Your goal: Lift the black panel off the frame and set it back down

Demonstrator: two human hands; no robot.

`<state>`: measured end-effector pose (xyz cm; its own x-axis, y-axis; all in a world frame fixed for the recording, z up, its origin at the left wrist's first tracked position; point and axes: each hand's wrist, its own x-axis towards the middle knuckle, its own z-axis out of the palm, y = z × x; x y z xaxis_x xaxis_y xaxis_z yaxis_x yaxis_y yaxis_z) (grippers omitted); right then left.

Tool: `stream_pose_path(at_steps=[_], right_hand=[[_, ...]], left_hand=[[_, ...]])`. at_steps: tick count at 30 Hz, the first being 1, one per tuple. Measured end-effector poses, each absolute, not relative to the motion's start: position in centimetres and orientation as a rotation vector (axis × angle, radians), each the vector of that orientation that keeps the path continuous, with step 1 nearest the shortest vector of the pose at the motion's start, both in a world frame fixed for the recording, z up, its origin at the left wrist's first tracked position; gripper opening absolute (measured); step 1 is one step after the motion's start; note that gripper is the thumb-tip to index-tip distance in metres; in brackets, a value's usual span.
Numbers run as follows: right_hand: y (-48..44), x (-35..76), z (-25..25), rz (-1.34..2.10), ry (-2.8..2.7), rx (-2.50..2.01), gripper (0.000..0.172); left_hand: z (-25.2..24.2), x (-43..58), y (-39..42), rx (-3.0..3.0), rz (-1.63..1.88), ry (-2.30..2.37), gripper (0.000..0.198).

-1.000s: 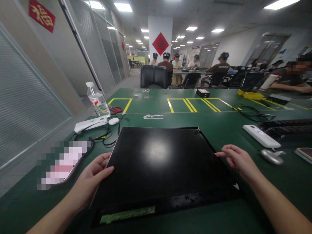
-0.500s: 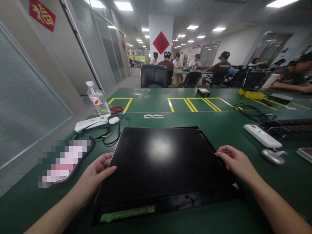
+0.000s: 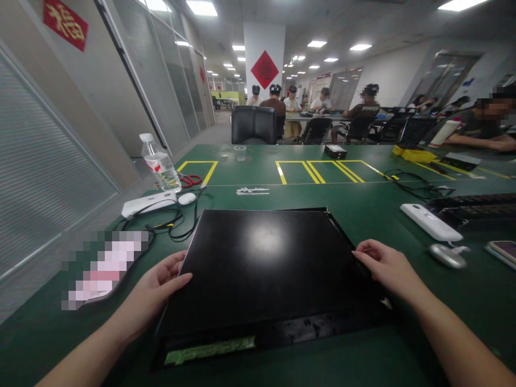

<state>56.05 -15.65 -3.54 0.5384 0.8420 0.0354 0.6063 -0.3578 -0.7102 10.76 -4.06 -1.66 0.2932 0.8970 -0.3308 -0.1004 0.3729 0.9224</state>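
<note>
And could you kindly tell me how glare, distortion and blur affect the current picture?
In the head view, a bright white glare washes over the upper middle of the black panel; the ceiling lights look blown out; the bottle and glass partition lean, likely wide-angle distortion; distant people look soft.

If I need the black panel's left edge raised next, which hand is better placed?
Probably the left hand: its thumb lies over that edge of the black panel, its other fingers curled beside it. The right hand has its fingertips at the opposite edge.
</note>
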Motion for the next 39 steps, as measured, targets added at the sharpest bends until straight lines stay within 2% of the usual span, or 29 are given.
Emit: stream_pose_path(at_steps=[9, 16, 31, 39], right_hand=[[-15.6, 56.2, -3.6, 0.443, -1.178, -2.115, 0.017], [-15.7, 56.1, -3.7, 0.471, -1.179, -2.094, 0.016], [-15.4, 56.1, -3.8, 0.451, -1.217, -2.143, 0.024], [-15.4, 56.2, -3.9, 0.450, -1.225, -2.163, 0.025]], left_hand=[[-1.8, 10.7, -4.1, 0.940, 0.833, 1.016, 0.088], [-1.7, 10.7, -4.0, 0.947, 0.865, 1.053, 0.091], [-2.6, 10.8, -4.2, 1.020, 0.903, 1.028, 0.073], [-4.2, 9.1, -3.0, 1.595, 0.909, 1.248, 0.054]])
